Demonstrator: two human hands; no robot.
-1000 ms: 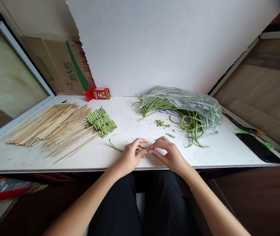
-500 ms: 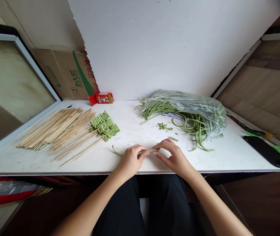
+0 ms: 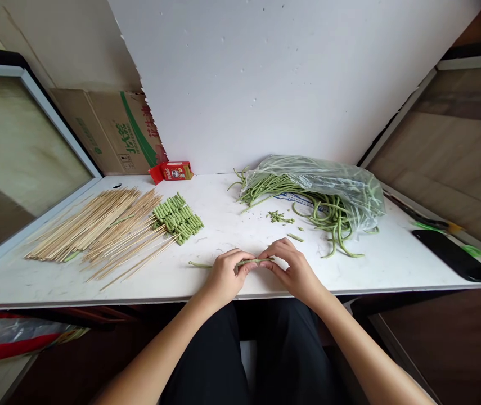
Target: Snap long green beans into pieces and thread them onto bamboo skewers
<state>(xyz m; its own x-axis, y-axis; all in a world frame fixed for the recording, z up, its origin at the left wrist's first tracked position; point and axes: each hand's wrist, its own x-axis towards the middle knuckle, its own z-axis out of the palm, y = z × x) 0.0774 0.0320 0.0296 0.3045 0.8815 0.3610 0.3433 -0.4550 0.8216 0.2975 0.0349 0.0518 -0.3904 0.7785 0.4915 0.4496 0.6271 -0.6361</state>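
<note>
Near the table's front edge, my left hand point(image 3: 228, 274) pinches a long green bean point(image 3: 200, 265), whose tail sticks out to the left over the tabletop. My right hand point(image 3: 290, 266) grips the same bean close to its right end, thumb and forefinger closed on it. The two sets of fingertips are almost touching. Behind my right hand lies a short bean piece point(image 3: 295, 237), with a small heap of bean scraps point(image 3: 280, 216) farther back. To the left, rows of cut bean pieces point(image 3: 178, 218) sit on wooden skewers point(image 3: 128, 247).
A clear plastic bag point(image 3: 328, 177) spills whole long beans point(image 3: 282, 188) at the back right. Bundled skewers point(image 3: 84, 222) cover the left side. A red box point(image 3: 176, 170) stands by the white wall panel point(image 3: 240, 84). A black phone point(image 3: 455, 255) lies at the right edge.
My right fingertips have come closer to my left ones along the bean, and its left tail now lies straighter. The whole view has shifted slightly.
</note>
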